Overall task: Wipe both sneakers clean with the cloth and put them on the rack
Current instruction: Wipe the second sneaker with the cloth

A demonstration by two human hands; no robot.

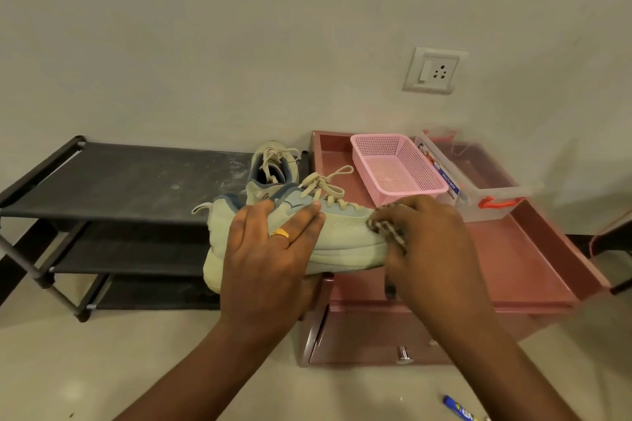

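A pale green sneaker with cream laces lies on its side in the air, heel to the left, toe to the right. My left hand grips it around the middle, fingers over the upper and a gold ring showing. My right hand presses a checked cloth against the sneaker's toe; most of the cloth is hidden under the fingers. The second sneaker stands on the right end of the top shelf of the black rack, behind the held one.
A pink-brown cabinet with a raised rim stands right of the rack, carrying a pink basket and a clear storage box with red latches. A wall socket is above. A blue pen lies on the floor.
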